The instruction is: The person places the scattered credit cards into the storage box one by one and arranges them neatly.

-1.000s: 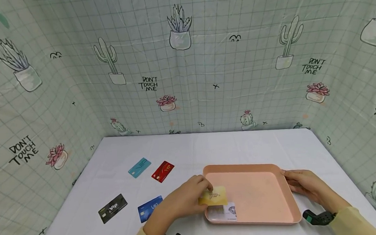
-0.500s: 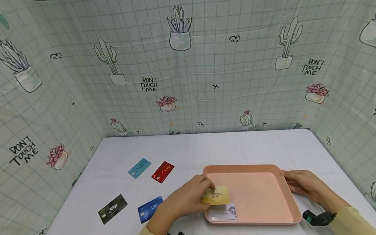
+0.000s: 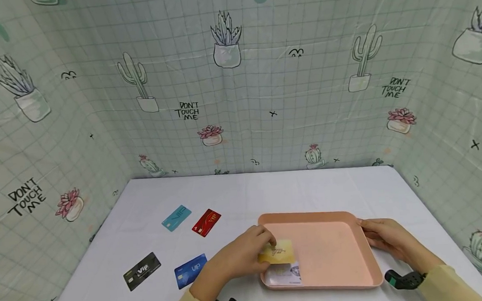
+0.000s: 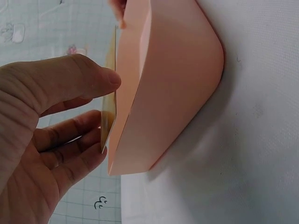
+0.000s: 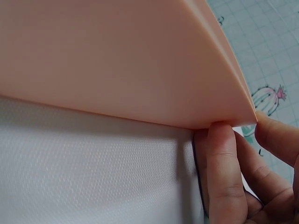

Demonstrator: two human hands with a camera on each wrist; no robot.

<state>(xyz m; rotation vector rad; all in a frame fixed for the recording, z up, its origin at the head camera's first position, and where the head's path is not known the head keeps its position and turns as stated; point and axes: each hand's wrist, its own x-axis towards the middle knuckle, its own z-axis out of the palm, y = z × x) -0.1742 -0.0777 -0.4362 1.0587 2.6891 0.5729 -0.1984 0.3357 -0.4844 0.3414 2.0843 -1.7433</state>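
My left hand (image 3: pixel 243 255) pinches a yellow card (image 3: pixel 283 253) between thumb and fingers, over the left part of a pink tray (image 3: pixel 329 251). In the left wrist view the yellow card (image 4: pixel 108 123) stands edge-on beside the tray's rim, thumb on one face and fingers on the other. A whitish card (image 3: pixel 280 277) lies in the tray's front left corner, partly covered by the yellow one. At the tray's far right corner my right hand (image 3: pixel 392 240) holds the edge. In the right wrist view its thumb touches the rim and a finger (image 5: pixel 221 149) presses the outer wall.
Left of the tray, on the white-clothed table (image 3: pixel 227 189), lie a light blue card (image 3: pixel 176 218), a red card (image 3: pixel 206 223), a black card (image 3: pixel 142 271) and a blue card (image 3: pixel 190 270). My left forearm passes close to the blue card. A patterned cloth (image 3: pixel 228 90) surrounds the table.
My left hand has shifted slightly right with the yellow card over the tray. The whole head view has moved a little. My right hand stays at the tray's edge.
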